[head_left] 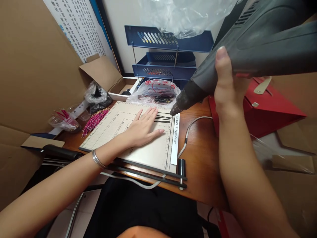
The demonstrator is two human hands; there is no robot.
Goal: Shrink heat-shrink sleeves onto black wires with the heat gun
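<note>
My left hand [143,129] lies flat on the beige board of a paper cutter [153,155], fingers stretched towards the back. Several thin black strands [162,118] stick out to the right from under its fingers, side by side; their other ends are hidden. My right hand [226,81] is wrapped round a dark grey heat gun [210,72], raised above the table's right side. Its narrow nozzle [176,107] points down and left at the strands' right ends, close over the cutter's ruled edge. Most of the gripping fingers are hidden behind the tool.
Behind the board sit a plastic bag [156,91] of dark strands and blue tiered trays [165,71]. Pink strands [95,121] and a plastic cup [65,120] stand left. A red box [272,105] stands right. A pale cable [188,132] crosses the table [200,158].
</note>
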